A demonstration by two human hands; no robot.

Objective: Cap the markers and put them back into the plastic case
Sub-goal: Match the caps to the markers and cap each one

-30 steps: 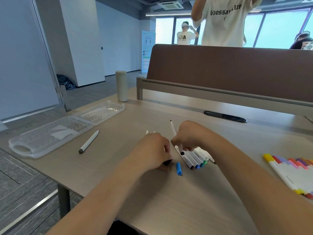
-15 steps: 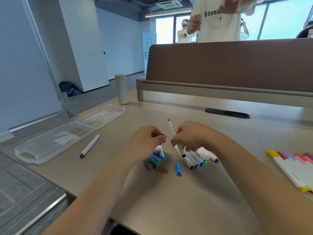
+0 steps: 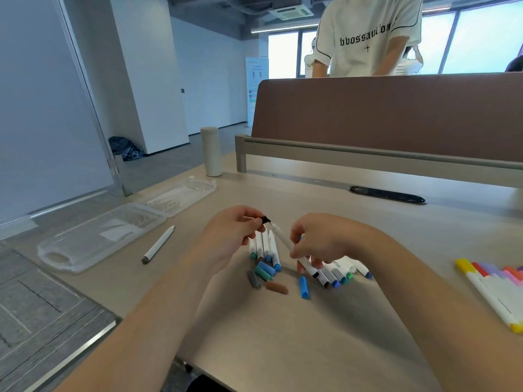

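five loose caps are lying nearest on the table: one grey, one teal, one brown and two blue. just behind them, white markers with coloured ends are lying in two groups, four under the left hand and about five under the right hand. the left hand is pinching a black cap. the right hand is gripping a white marker, its tip just beside that cap. farther left, one capped marker is lying beside the open clear plastic case. a standing person's shirt is showing "bbossau", the rest unclear.

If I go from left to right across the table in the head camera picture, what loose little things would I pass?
lone white marker → grey cap → brown cap → blue cap → bright markers at the right edge
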